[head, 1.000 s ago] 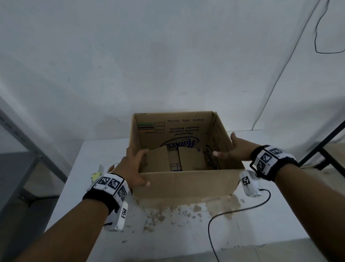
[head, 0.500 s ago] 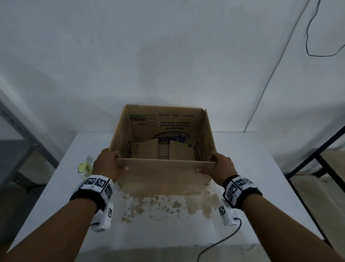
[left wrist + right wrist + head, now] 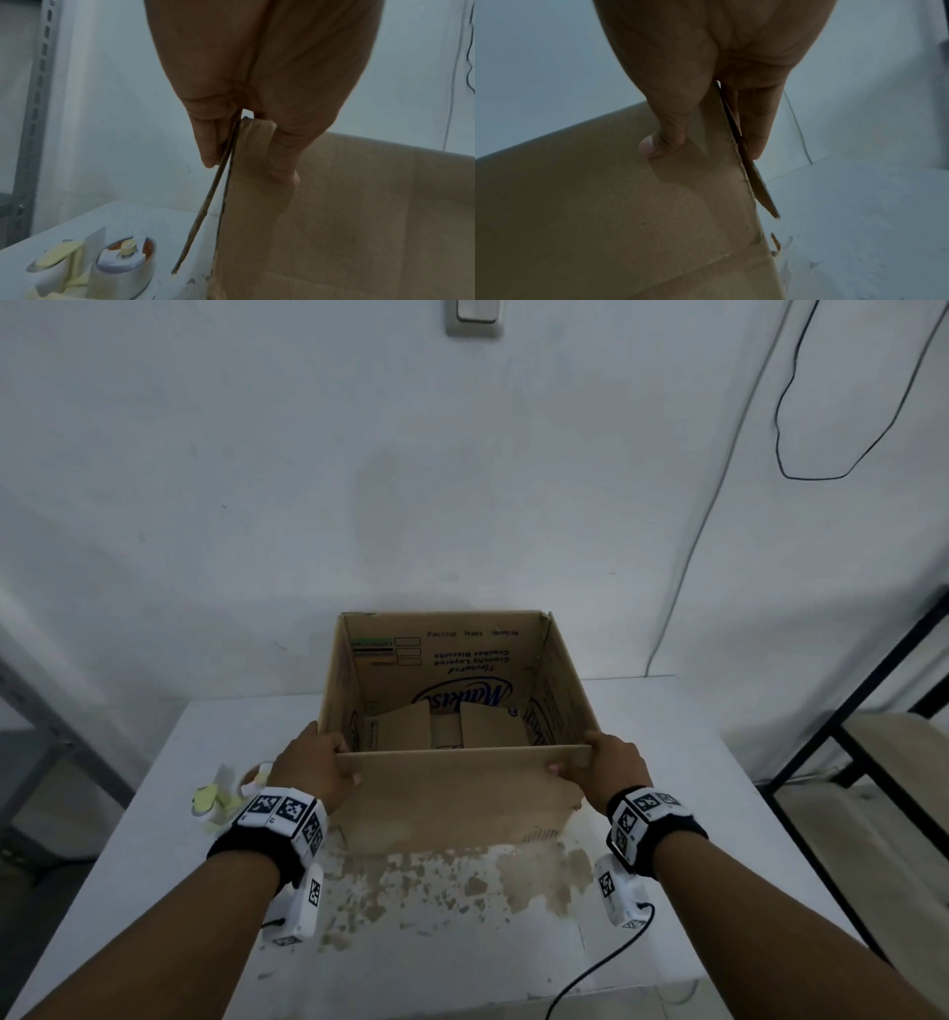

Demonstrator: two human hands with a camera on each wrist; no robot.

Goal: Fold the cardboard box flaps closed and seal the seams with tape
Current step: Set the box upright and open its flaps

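Observation:
An open brown cardboard box [image 3: 452,806] stands on the white table [image 3: 693,788], its top flaps upright and printed inner walls showing. Folded bottom flaps [image 3: 447,726] lie inside. My left hand [image 3: 313,765] grips the near left corner at the top edge, thumb on the near flap and fingers on the left flap. My right hand [image 3: 611,762] grips the near right corner the same way. The left wrist view shows the left hand [image 3: 244,132] pinching two cardboard edges [image 3: 334,203]. In the right wrist view the right hand [image 3: 706,121] pinches the box corner [image 3: 603,203].
A white round roll with yellow pieces [image 3: 221,798], also seen as the roll [image 3: 123,263], sits on the table left of the box. Worn brown patches [image 3: 436,880] mark the tabletop. A black cable [image 3: 606,963] trails off the front; a dark metal frame [image 3: 847,726] stands right.
My right hand left the box's right wall and took the near right corner. The box turned square to me; both hands now hold its near top corners.

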